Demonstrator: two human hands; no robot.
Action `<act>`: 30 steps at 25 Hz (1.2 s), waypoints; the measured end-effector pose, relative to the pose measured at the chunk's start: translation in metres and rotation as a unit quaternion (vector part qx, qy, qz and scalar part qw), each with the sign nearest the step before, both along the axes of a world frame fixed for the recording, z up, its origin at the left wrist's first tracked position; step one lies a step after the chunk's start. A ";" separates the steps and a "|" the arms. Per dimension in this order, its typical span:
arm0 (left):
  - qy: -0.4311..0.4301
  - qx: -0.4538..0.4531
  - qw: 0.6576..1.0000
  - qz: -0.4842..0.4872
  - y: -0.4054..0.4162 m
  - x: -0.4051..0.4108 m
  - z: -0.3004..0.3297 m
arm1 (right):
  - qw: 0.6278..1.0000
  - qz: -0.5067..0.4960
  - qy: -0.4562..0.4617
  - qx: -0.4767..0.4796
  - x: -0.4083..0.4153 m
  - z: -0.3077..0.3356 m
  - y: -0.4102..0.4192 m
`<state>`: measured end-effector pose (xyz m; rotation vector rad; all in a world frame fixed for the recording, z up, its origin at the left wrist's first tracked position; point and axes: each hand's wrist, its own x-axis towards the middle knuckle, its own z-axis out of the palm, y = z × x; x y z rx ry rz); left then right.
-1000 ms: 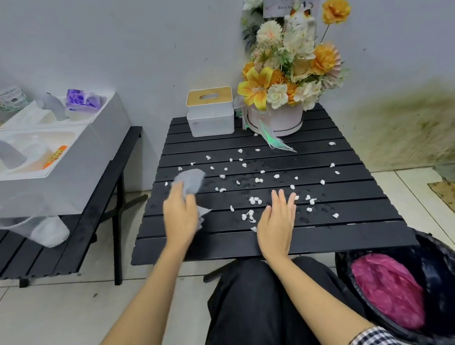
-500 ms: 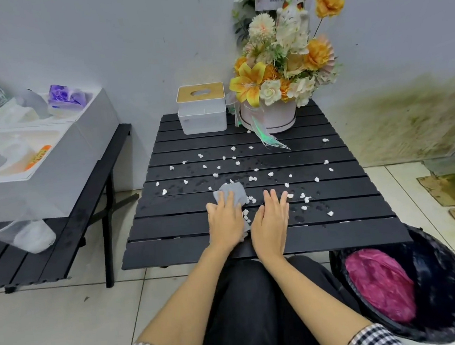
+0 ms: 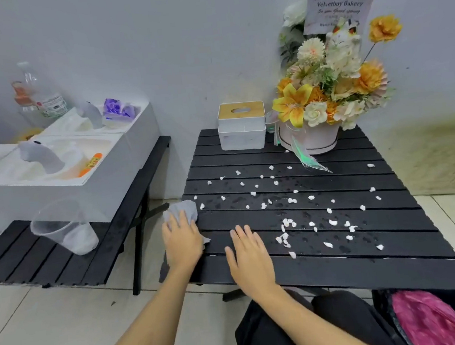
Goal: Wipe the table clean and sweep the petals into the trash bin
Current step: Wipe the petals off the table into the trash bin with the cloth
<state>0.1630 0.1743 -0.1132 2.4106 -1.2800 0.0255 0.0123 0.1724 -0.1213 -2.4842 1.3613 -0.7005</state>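
Note:
Small white petals [image 3: 284, 223] lie scattered over the middle and right of the black slatted table [image 3: 340, 264], among water drops. My left hand [image 3: 182, 242] presses a grey cloth [image 3: 184, 209] flat at the table's left edge, fingers straight; the cloth sticks out beyond the fingertips. My right hand [image 3: 249, 256] rests flat and empty on the near slats, just left of a clump of petals. The trash bin [image 3: 435, 319], black with a pink liner, stands at the lower right under the table's near corner.
A white tissue box [image 3: 242, 126] with a wooden lid and a flower arrangement [image 3: 332, 87] in a pale round box stand at the table's far edge. To the left, a black bench [image 3: 63, 268] carries white foam boxes, a plastic cup [image 3: 62, 227] and bottles.
My left hand has slid the cloth from beside my right hand out to the table's left edge. The view has swung left. My right hand stays flat on the near slats.

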 end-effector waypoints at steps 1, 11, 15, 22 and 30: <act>-0.006 0.016 1.000 0.000 -0.010 0.001 0.002 | 1.000 0.002 0.016 0.021 0.004 -0.002 -0.001; 0.177 -0.017 0.953 -0.244 -0.058 -0.044 0.003 | 0.992 -0.117 0.048 0.006 0.007 -0.012 -0.011; 0.268 -0.123 0.949 -0.111 -0.047 -0.005 0.038 | 0.996 -0.068 0.056 0.012 -0.009 -0.005 -0.020; 0.079 0.041 0.993 -0.074 -0.106 0.055 -0.007 | 0.989 -0.125 0.082 0.014 0.000 -0.020 -0.024; 0.097 0.032 0.946 -0.307 -0.139 -0.017 0.002 | 0.989 -0.126 0.078 0.002 0.004 -0.032 -0.033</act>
